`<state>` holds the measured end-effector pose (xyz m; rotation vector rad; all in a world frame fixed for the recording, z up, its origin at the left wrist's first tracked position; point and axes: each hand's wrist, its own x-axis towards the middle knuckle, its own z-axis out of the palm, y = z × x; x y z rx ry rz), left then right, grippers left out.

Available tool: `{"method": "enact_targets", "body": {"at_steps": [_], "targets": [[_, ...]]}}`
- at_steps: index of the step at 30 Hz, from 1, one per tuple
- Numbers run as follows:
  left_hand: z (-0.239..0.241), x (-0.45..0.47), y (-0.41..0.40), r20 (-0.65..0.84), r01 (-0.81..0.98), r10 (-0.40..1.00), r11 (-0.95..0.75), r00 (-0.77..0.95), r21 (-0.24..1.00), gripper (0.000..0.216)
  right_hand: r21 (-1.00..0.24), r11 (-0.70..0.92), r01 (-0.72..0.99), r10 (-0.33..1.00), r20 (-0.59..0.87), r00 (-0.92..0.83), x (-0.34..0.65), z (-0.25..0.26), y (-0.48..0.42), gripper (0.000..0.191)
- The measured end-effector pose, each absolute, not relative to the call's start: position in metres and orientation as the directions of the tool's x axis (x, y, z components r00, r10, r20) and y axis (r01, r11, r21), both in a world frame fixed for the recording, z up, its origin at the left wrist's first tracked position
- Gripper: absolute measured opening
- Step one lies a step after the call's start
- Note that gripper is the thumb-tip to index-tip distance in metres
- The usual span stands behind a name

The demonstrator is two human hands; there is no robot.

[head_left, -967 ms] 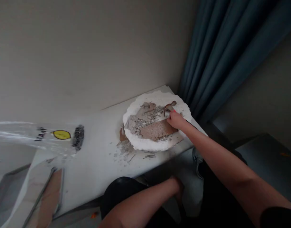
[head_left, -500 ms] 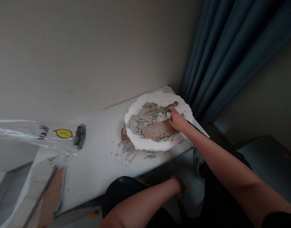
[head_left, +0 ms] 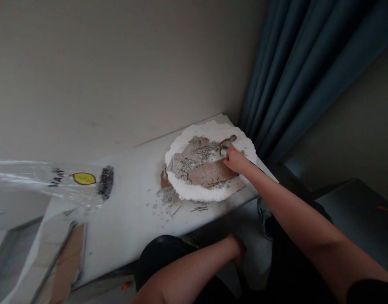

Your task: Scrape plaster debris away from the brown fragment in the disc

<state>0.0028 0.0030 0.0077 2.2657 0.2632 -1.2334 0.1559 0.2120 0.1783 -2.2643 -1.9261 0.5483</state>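
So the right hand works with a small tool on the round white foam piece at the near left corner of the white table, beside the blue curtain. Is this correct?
Not quite. The head view shows the round white foam piece at the far right corner of the white table, beside the blue curtain. The right hand does hold a small tool on it.
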Motion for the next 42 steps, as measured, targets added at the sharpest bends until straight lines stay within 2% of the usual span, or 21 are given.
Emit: {"method": "enact_targets", "body": {"at_steps": [2,5,10,14,17,21,28,42], "targets": [[0.006,0.001,0.002,-0.85,0.456,-0.112,-0.804,0.514,0.382,0.041,-0.314,-0.183,0.931,0.973,-0.195,0.125,0.156,0.178,0.212,0.032],[0.002,0.0,0.001,-0.834,0.541,-0.06,-0.734,0.549,0.41,0.039,-0.31,-0.192,0.931,0.97,-0.203,0.132,0.156,0.179,0.212,0.032],[-0.004,0.0,0.0,-0.847,0.434,-0.124,-0.815,0.517,0.385,0.038,-0.307,-0.205,0.93,0.968,-0.203,0.146,0.154,0.18,0.211,0.034],[-0.008,0.002,0.0,-0.852,0.429,-0.131,-0.819,0.507,0.381,0.031,-0.298,-0.209,0.931,0.97,-0.183,0.159,0.152,0.179,0.21,0.035],[-0.011,0.002,-0.001,-0.862,0.424,-0.131,-0.828,0.489,0.366,0.037,-0.301,-0.214,0.929,0.969,-0.187,0.163,0.152,0.179,0.21,0.036],[-0.013,0.001,-0.003,-0.829,0.483,-0.083,-0.778,0.553,0.401,0.042,-0.296,-0.221,0.929,0.965,-0.207,0.164,0.152,0.18,0.21,0.037],[-0.006,0.001,0.0,-0.851,0.355,-0.157,-0.859,0.502,0.368,0.04,-0.289,-0.221,0.931,0.963,-0.213,0.162,0.152,0.18,0.21,0.036],[-0.011,0.0,-0.002,-0.856,0.349,-0.168,-0.862,0.488,0.368,0.048,-0.306,-0.212,0.928,0.967,-0.204,0.154,0.154,0.18,0.213,0.031]]}}
